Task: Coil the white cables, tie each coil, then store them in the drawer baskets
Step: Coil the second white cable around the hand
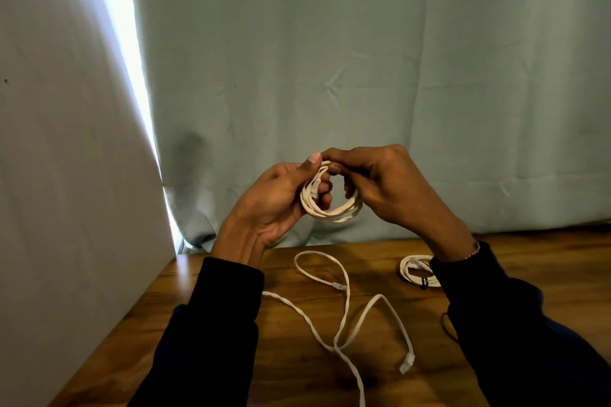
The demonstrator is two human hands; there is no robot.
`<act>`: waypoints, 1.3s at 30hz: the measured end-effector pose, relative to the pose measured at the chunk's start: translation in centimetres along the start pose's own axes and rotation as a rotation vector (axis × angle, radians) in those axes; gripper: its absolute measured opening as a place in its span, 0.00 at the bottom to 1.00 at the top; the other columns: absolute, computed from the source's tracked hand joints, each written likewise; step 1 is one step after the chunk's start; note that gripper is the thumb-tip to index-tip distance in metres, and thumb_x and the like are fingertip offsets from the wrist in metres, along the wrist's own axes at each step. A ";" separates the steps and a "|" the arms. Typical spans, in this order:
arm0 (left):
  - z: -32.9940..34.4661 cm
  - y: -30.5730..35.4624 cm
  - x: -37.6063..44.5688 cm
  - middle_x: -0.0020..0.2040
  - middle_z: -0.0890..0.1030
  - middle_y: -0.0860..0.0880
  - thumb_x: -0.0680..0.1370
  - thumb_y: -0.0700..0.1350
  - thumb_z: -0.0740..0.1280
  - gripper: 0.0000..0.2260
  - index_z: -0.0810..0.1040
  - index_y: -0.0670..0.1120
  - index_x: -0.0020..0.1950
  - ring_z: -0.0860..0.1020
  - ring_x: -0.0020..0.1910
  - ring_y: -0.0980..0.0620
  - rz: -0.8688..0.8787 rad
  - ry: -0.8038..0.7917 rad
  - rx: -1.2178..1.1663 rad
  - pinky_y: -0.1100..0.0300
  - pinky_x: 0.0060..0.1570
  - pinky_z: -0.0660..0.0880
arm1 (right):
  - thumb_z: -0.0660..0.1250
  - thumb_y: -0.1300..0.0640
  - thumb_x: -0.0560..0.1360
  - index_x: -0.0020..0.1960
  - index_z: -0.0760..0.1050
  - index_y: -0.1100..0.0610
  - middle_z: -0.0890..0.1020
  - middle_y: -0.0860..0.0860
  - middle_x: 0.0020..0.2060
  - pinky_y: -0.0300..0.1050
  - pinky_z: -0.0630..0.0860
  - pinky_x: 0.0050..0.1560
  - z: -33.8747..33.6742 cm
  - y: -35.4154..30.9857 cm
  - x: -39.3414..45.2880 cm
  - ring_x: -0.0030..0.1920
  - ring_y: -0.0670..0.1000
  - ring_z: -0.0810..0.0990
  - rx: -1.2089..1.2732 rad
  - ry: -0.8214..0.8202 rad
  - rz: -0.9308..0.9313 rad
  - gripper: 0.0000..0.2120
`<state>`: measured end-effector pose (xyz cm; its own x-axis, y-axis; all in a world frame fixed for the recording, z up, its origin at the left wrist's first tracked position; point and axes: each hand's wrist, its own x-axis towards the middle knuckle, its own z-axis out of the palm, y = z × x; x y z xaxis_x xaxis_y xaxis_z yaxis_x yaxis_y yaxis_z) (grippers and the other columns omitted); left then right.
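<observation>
White flat cable coil (330, 205) held up above the wooden table (211, 301), left hand (281, 201) clamping the loops with its thumb so they don't spring, right hand (383, 182) pinching the top; tied coil (417, 271) waits aside, loose cable (344, 311) sprawls below.

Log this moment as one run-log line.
both hands grip coil above table | loose cable uncoiled | tied coil on table

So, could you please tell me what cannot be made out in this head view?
- Tied coil: partly behind the right sleeve.
- Loose cable: runs off the bottom edge.
- Held coil: top hidden by both hands' fingers; any tie unseen.
- Drawer baskets: out of frame.
</observation>
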<state>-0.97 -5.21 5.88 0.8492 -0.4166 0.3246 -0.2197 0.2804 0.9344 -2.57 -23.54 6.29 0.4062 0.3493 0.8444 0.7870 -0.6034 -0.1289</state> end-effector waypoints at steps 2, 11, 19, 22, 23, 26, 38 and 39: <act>0.0 0.2 -0.3 0.35 0.73 0.45 0.83 0.47 0.60 0.16 0.78 0.35 0.54 0.72 0.33 0.52 -0.042 -0.049 -0.058 0.58 0.41 0.80 | 0.67 0.64 0.79 0.63 0.81 0.57 0.85 0.51 0.38 0.28 0.77 0.42 0.1 0.0 0.0 0.34 0.43 0.81 0.009 0.013 -0.014 0.14; -0.4 0.3 -0.5 0.33 0.65 0.49 0.84 0.47 0.58 0.14 0.71 0.41 0.43 0.64 0.30 0.55 -0.048 -0.070 -0.008 0.64 0.34 0.72 | 0.70 0.54 0.76 0.62 0.81 0.53 0.85 0.43 0.43 0.35 0.81 0.41 0.2 -0.2 0.0 0.39 0.42 0.85 0.191 0.013 0.151 0.15; 0.0 -0.4 0.7 0.31 0.65 0.50 0.85 0.48 0.58 0.16 0.71 0.43 0.40 0.64 0.29 0.54 0.022 0.048 -0.037 0.57 0.40 0.68 | 0.74 0.55 0.73 0.61 0.82 0.52 0.86 0.49 0.52 0.47 0.85 0.48 -3.0 0.4 -0.5 0.47 0.46 0.86 0.250 -0.069 0.382 0.17; 0.2 -0.6 0.9 0.30 0.66 0.50 0.85 0.47 0.58 0.16 0.70 0.43 0.39 0.64 0.28 0.55 0.061 0.090 -0.047 0.57 0.40 0.67 | 0.70 0.56 0.77 0.64 0.80 0.51 0.86 0.49 0.54 0.44 0.84 0.51 -3.1 0.3 -0.5 0.47 0.44 0.86 0.207 -0.116 0.383 0.15; 0.3 -0.8 1.0 0.30 0.66 0.50 0.85 0.47 0.58 0.16 0.70 0.43 0.39 0.64 0.28 0.55 0.071 0.102 -0.066 0.57 0.39 0.66 | 0.68 0.55 0.79 0.65 0.79 0.51 0.85 0.49 0.56 0.43 0.83 0.52 -3.0 0.2 -0.5 0.48 0.44 0.86 0.193 -0.120 0.381 0.15; 0.6 -1.0 1.0 0.30 0.67 0.50 0.85 0.48 0.58 0.16 0.71 0.44 0.39 0.66 0.28 0.55 0.089 0.116 -0.101 0.57 0.39 0.67 | 0.66 0.51 0.80 0.71 0.75 0.49 0.82 0.49 0.62 0.46 0.81 0.58 -2.9 -0.3 -0.7 0.56 0.45 0.83 0.060 -0.079 0.340 0.19; 4.6 -4.4 1.9 0.30 0.67 0.51 0.86 0.48 0.56 0.16 0.71 0.43 0.41 0.66 0.28 0.55 0.039 0.103 -0.101 0.57 0.40 0.67 | 0.67 0.57 0.81 0.65 0.80 0.55 0.85 0.50 0.54 0.46 0.83 0.54 -5.2 0.8 -3.4 0.48 0.46 0.85 0.008 0.044 0.457 0.14; 5.0 -4.8 2.1 0.30 0.66 0.51 0.86 0.48 0.56 0.16 0.71 0.43 0.41 0.65 0.28 0.55 0.030 0.102 -0.103 0.57 0.40 0.67 | 0.67 0.57 0.80 0.64 0.80 0.55 0.85 0.50 0.54 0.45 0.83 0.54 -5.5 1.1 -3.8 0.47 0.46 0.85 -0.004 0.039 0.477 0.13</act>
<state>-0.53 -11.76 2.84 0.8884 -0.3183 0.3307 -0.1997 0.3807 0.9029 -5.83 -29.44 5.77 0.7041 0.0057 0.7101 0.5151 -0.6924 -0.5052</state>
